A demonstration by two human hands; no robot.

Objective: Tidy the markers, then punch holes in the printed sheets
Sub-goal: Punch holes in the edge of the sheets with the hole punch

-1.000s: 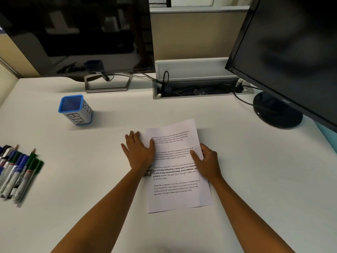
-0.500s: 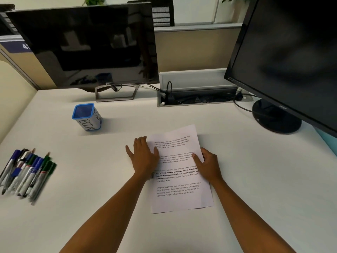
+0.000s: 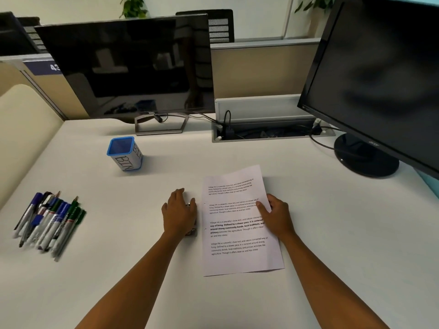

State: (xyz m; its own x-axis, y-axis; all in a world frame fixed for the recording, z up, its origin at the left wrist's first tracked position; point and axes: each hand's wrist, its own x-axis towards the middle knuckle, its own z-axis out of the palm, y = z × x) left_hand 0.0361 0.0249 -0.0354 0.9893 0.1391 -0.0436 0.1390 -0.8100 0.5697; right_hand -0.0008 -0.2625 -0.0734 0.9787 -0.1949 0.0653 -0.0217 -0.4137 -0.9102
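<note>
Though under right fingers point(image 3: 273, 200), sheets point(image 3: 237, 233) beside punch point(image 3: 191, 232).

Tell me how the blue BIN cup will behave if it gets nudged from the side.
The cup looks empty, so it is probably light and would likely slide on the smooth desk. It stands taller than it is wide, so a push near the rim might tip it. Its square sides suggest it would not roll far.
</note>
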